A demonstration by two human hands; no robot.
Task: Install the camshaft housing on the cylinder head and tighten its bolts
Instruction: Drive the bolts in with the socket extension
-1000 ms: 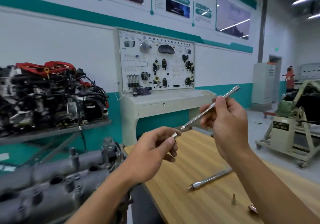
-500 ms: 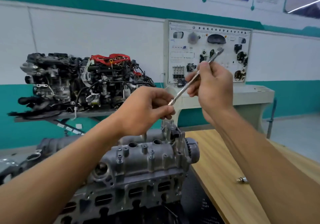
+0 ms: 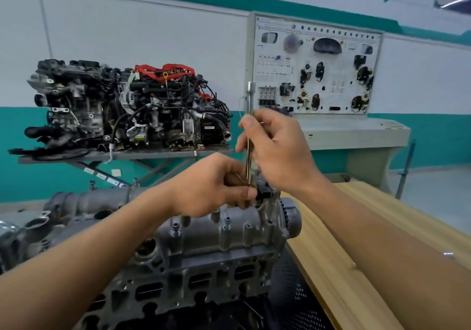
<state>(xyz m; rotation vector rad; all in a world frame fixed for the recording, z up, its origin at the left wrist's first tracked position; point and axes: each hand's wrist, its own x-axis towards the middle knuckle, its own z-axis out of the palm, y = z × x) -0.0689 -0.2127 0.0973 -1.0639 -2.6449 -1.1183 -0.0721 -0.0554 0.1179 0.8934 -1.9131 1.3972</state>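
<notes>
Automotive training workshop, display engine (image 3: 127,110), wiring demonstration board (image 3: 316,67)

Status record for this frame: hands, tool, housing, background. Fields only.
left hand: pinches the lower end of the extension bar, right above the housing
right hand: grips the bar's shaft higher up
extension bar: roughly upright, tip hidden behind the left fingers
camshaft housing: sits on the cylinder head
tip on a bolt: cannot tell
beside: wooden workbench
background: display engine on a stand, training panel
</notes>
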